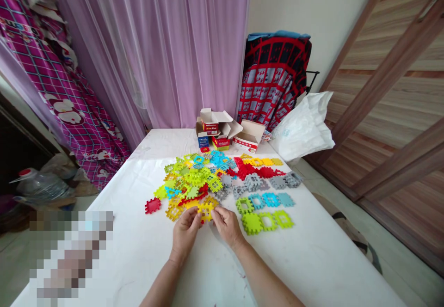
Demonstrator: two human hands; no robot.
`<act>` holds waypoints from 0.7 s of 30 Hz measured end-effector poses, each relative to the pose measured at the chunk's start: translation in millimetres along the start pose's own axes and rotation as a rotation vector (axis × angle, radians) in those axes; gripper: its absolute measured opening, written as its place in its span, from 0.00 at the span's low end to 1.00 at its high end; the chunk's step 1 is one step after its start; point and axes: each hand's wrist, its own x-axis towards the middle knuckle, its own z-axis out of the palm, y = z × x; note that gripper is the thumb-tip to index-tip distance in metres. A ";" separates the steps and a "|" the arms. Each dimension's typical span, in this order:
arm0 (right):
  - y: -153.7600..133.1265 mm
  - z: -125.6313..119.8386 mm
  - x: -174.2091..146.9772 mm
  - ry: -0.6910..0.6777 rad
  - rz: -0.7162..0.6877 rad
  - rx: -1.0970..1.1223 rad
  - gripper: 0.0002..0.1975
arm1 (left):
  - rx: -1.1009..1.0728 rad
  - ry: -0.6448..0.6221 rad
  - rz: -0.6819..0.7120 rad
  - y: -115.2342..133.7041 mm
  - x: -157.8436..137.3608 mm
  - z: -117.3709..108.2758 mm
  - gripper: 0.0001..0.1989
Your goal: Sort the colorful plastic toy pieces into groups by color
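Note:
Between my two hands is a yellow building tile (pixel 206 213) with notched edges and a window grid. My left hand (pixel 187 226) pinches its left side, and my right hand (pixel 225 224) grips its right side. Just beyond lies a loose heap of notched plastic tiles (pixel 194 177) in green, yellow, blue, red and grey. A single red tile (pixel 152 205) rests at the heap's left. To the right of my right hand, green tiles (pixel 252 224) and blue tiles (pixel 271 199) lie in short rows.
Behind the heap stand opened cardboard boxes (pixel 245 143). Grey tiles (pixel 279 182), red tiles (pixel 267 172) and yellow tiles (pixel 267 162) form further rows. A white plastic bag (pixel 301 124) leans at the table's far right corner. The white table (pixel 312 260) ends near a wooden wardrobe (pixel 391 113).

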 end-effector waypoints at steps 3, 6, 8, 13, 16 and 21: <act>0.0 -1.3 0.7 0.031 0.016 0.013 0.20 | -0.048 -0.044 -0.075 8.0 -0.6 -1.7 0.25; 1.9 -2.8 2.2 0.072 0.105 0.089 0.20 | -0.077 -0.118 -0.077 14.8 -1.9 -0.5 0.26; 2.5 -3.3 2.7 0.065 0.114 0.101 0.20 | -0.096 -0.135 -0.078 16.4 -1.8 1.3 0.26; -1.1 -3.7 1.4 0.005 0.052 0.050 0.20 | -0.118 -0.084 -0.121 15.6 0.2 -0.1 0.26; -4.5 -4.5 0.2 -0.026 0.047 0.053 0.20 | -0.107 -0.079 -0.178 17.9 0.5 -4.0 0.26; -6.8 -2.9 -3.6 -0.048 0.074 0.160 0.13 | -0.123 -0.075 -0.224 21.1 -0.5 -5.9 0.25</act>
